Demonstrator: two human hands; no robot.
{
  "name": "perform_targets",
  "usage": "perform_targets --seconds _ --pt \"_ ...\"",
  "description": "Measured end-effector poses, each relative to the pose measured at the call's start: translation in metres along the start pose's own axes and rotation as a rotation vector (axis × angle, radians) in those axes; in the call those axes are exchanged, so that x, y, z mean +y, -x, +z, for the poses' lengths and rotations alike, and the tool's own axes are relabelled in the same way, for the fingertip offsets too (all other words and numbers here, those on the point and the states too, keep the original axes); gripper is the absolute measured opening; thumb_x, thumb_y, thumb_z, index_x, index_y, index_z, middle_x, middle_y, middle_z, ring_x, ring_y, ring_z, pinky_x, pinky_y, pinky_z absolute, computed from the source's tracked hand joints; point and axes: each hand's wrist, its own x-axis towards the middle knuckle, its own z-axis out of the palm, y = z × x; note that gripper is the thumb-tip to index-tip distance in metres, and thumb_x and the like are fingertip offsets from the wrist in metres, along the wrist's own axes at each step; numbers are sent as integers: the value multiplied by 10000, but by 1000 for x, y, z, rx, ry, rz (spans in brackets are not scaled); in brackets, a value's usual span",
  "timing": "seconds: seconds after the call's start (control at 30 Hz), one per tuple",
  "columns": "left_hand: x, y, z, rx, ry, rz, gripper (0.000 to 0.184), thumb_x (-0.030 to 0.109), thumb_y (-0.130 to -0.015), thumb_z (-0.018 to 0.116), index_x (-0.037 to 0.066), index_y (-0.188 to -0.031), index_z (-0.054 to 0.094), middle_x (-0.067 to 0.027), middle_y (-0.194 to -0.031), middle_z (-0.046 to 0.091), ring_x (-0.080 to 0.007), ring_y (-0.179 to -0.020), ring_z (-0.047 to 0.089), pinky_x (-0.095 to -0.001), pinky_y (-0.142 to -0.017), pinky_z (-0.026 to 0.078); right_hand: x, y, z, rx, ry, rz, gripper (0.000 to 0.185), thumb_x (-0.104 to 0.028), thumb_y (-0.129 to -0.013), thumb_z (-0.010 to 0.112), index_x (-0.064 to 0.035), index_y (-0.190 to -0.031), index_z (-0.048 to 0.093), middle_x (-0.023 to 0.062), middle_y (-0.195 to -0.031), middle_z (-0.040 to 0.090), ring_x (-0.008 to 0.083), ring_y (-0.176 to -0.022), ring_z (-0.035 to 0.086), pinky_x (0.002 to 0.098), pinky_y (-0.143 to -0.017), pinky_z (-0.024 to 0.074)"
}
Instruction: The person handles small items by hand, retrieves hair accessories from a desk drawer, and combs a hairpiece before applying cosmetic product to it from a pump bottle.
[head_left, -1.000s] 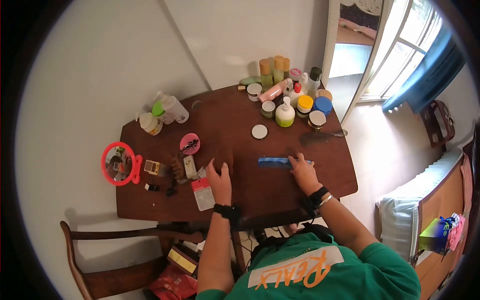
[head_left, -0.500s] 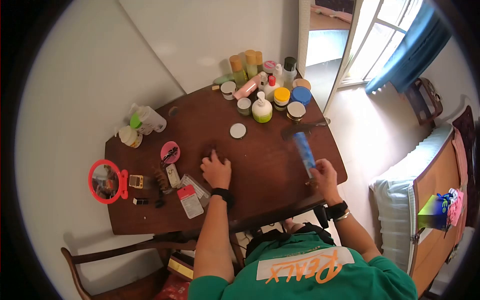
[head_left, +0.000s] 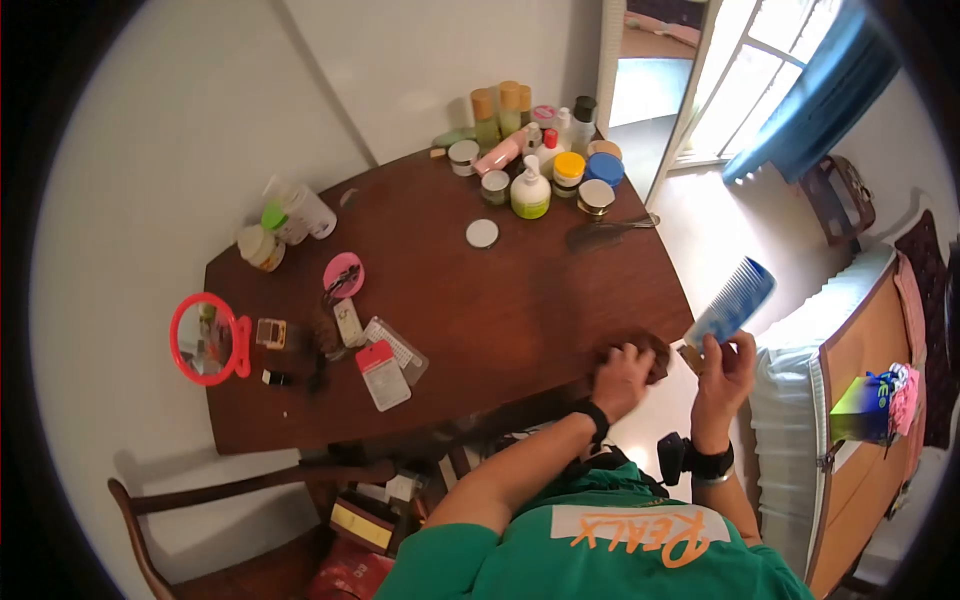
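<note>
My right hand (head_left: 725, 385) grips a blue comb (head_left: 738, 300) past the table's right edge, its teeth pointing up and left. A small gold-brown piece (head_left: 690, 358) shows beside those fingers; I cannot make out what it is. At the right front corner of the table, my left hand (head_left: 622, 382) has its fingers bent over a dark brown bunched thing (head_left: 655, 358), perhaps cloth, partly hidden and blurred. A dark long-handled object (head_left: 610, 230), maybe a brush, lies farther back near the right edge.
On the brown table (head_left: 450, 320) stand several bottles and jars around a pump bottle (head_left: 531, 195). A round white lid (head_left: 482, 234) lies before them. At left are a red mirror (head_left: 205, 340), a pink bowl (head_left: 344, 274) and a red-and-white card (head_left: 382, 376). A chair (head_left: 250, 490) stands in front.
My left hand has moved from the table's middle to its right front corner, over the brown thing. The comb, in my right hand, has moved right and turned its broad side to view.
</note>
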Motion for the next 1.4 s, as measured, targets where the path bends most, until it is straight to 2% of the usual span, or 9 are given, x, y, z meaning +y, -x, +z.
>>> perform_targets --seconds 0.13,0.27,0.33,0.47,0.6,0.77,1.1,1.2,1.4 --pt "22 31 30 -352 612 -223 348 198 -780 623 50 -1095 626 -153 -1025 538 -331 -1004 572 -396 -876 470 -20 25 -2 -9 -50 -72 163 -4 -923 541 -35 -1076 495 20 -916 572 73 -815 532 210 -743 441" --pt "-25 52 -17 -158 872 -226 431 124 -790 642 -9 -1191 557 -112 -1105 572 -193 -992 575 -326 -864 469 -25 41 5 -32 -122 -4 149 -23 -925 550 -35 -1065 501 15 -926 575 73 -811 541 202 -703 454" --pt "-23 64 -120 -87 1009 -468 407 132 -824 625 -9 -1195 537 -95 -1015 624 -168 -942 575 -322 -818 482 -24 41 9 -111 -225 102 144 -32 -927 552 -35 -1062 503 17 -945 582 69 -811 545 201 -686 458" --pt "-83 101 -184 513 405 -413 436 136 -819 611 0 -1223 522 -162 -1103 538 -283 -1066 523 -351 -919 417 -21 41 28 -175 -313 135 162 -26 -915 573 -60 -1052 494 15 -947 591 62 -836 561 211 -725 465" --pt "-142 129 -184 685 191 -515 451 131 -821 608 -11 -1237 510 -163 -1132 501 -328 -1079 515 -370 -912 436 -23 40 45 -279 -275 115 124 -46 -911 586 -70 -993 496 -1 -892 591 51 -812 553 206 -737 457" --pt "-141 142 -165 442 -283 -486 560 104 -723 667 131 -1266 533 -147 -1096 493 -340 -1036 499 -428 -882 460 -18 41 53 -344 -261 178 114 -56 -912 593 -70 -975 499 -5 -866 581 46 -774 542 184 -676 440" --pt "-153 162 -192 498 -382 -710 571 77 -727 665 100 -1277 515 -142 -1108 491 -355 -1027 479 -439 -892 442 -4 26 43 -337 -222 192 104 -61 -917 587 -69 -978 503 -4 -868 589 50 -794 549 195 -692 457" --pt "-148 153 -182 628 -333 -600 572 75 -729 668 95 -1278 511 -145 -1101 489 -358 -1015 477 -442 -891 440 -2 25 45 -343 -217 196 99 -57 -918 583 -71 -975 503 -3 -867 590 51 -796 552 197 -697 458" --pt "-154 114 -162 658 -547 -910 585 203 -737 682 103 -1289 515 -176 -1097 498 -367 -1012 489 -453 -857 446 6 20 43 -341 -226 188 109 -39 -911 582 -56 -982 501 0 -882 583 56 -776 556 197 -682 453"
